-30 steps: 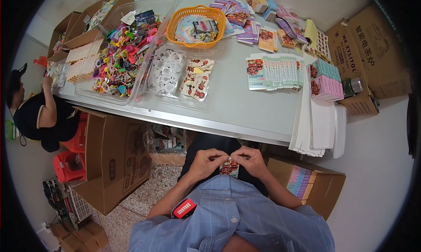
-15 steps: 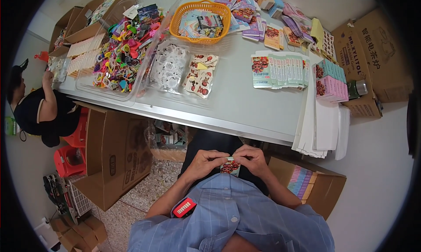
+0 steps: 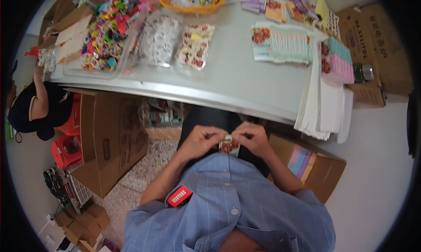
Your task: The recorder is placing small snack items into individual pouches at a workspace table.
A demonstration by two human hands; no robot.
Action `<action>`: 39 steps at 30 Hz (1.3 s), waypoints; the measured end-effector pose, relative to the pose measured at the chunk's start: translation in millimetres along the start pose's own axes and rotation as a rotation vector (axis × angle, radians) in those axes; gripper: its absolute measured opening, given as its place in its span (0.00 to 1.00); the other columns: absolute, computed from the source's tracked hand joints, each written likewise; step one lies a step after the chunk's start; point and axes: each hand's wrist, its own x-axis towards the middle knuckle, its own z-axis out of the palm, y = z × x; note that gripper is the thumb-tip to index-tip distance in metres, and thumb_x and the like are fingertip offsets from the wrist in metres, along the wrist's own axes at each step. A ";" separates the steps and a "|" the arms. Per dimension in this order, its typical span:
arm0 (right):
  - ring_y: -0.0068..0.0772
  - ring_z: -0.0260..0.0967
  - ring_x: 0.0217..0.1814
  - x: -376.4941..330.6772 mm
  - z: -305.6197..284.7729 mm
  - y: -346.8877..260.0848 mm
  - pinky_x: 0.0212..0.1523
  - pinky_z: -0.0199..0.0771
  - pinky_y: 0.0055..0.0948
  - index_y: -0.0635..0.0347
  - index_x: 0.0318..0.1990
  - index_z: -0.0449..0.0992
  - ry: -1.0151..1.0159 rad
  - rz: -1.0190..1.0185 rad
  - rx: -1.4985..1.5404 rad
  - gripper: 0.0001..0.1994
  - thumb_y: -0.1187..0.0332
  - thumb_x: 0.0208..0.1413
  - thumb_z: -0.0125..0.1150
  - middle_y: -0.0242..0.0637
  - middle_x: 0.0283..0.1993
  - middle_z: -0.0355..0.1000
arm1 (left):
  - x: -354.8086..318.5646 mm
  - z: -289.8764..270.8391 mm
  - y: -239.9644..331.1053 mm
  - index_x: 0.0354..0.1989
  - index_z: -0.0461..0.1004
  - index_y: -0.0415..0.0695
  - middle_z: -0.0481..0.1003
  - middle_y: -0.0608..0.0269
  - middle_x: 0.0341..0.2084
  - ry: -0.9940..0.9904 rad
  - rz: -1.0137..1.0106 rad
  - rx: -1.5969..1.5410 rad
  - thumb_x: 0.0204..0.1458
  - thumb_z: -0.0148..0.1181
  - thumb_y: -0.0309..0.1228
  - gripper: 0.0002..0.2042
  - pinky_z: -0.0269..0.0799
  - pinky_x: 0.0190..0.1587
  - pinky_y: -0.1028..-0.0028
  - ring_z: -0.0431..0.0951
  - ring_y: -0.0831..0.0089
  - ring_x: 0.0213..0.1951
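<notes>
Over my lap, my left hand (image 3: 202,142) and my right hand (image 3: 253,138) pinch the top edge of a small pale green printed carton (image 3: 229,147). Reddish cartoon figures cover its front, and its lower end rests near my shirt. My fingertips meet close together at the upper corners. Whether its flap is folded in cannot be made out. On the table ahead lies a fanned row of similar flat green cartons (image 3: 287,45). To its right stand stacked green and pink boxes (image 3: 337,61) on white sheets (image 3: 310,105).
Along the table (image 3: 237,72) are a clear tub of colourful trinkets (image 3: 105,37), bags of white pieces (image 3: 158,39) and stickers (image 3: 195,45), and an orange basket (image 3: 193,8). Open cardboard boxes (image 3: 109,144) (image 3: 326,173) flank my legs. Another person (image 3: 41,102) sits at far left.
The view has tilted, so the table sits higher in the picture. Both hands still pinch the carton's top; its pale top edge shows less and more of its printed front is visible.
</notes>
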 end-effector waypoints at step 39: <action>0.56 0.62 0.68 352.7 -68.8 -146.9 0.66 0.67 0.45 0.53 0.67 0.62 0.019 -0.759 -0.849 0.35 0.68 0.50 0.67 0.57 0.70 0.60 | 14.2 -25.2 94.9 0.56 0.72 0.36 0.80 0.56 0.44 0.295 0.224 -0.491 0.64 0.58 0.32 0.16 0.81 0.35 0.74 0.82 0.72 0.40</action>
